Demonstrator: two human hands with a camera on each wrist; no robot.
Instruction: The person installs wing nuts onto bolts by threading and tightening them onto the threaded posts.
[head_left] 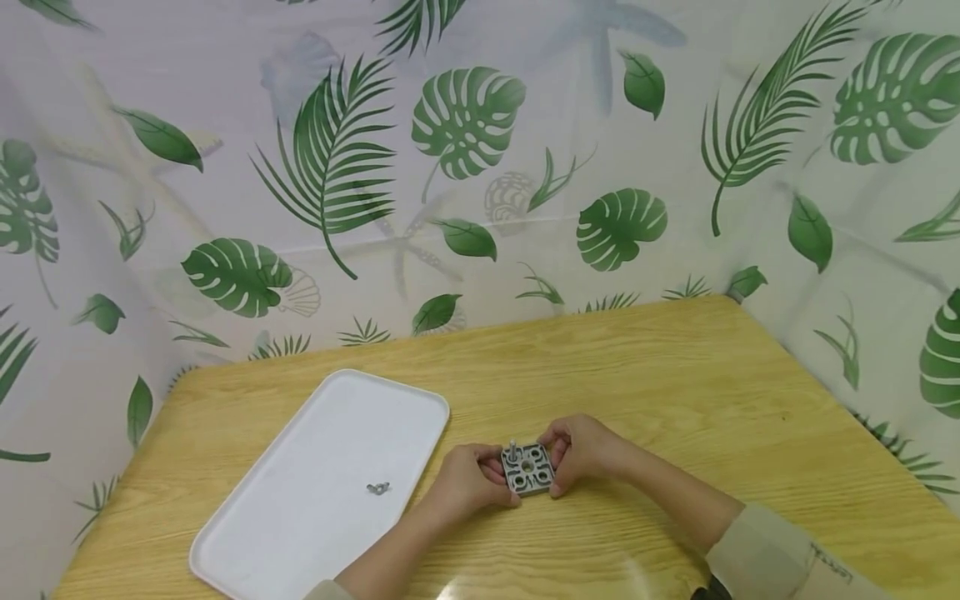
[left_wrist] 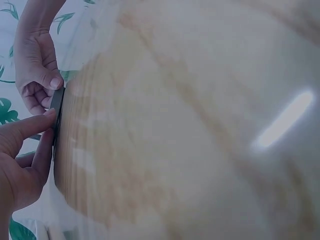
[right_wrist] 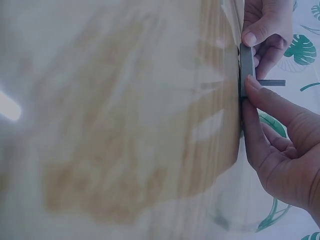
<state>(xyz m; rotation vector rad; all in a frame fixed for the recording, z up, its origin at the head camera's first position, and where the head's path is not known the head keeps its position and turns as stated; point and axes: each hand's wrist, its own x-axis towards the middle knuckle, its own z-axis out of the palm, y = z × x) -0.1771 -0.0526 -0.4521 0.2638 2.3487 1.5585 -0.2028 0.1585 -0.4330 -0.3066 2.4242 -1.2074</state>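
Note:
Both hands hold a square grey metal plate low over the wooden table, near the front. Several round holes pierce its face, and a bolt stands up from its far left corner. My left hand pinches the left edge between thumb and fingers. Opposite it, my right hand grips the right edge the same way. Seen edge-on in the right wrist view, the plate has the bolt's shank sticking out from one face. Whether the plate touches the table is hard to tell.
Left of the hands lies a white rectangular tray with a raised rim. A small metal wing nut rests on it. The wood-grain table ends at a leaf-patterned cloth behind and at both sides.

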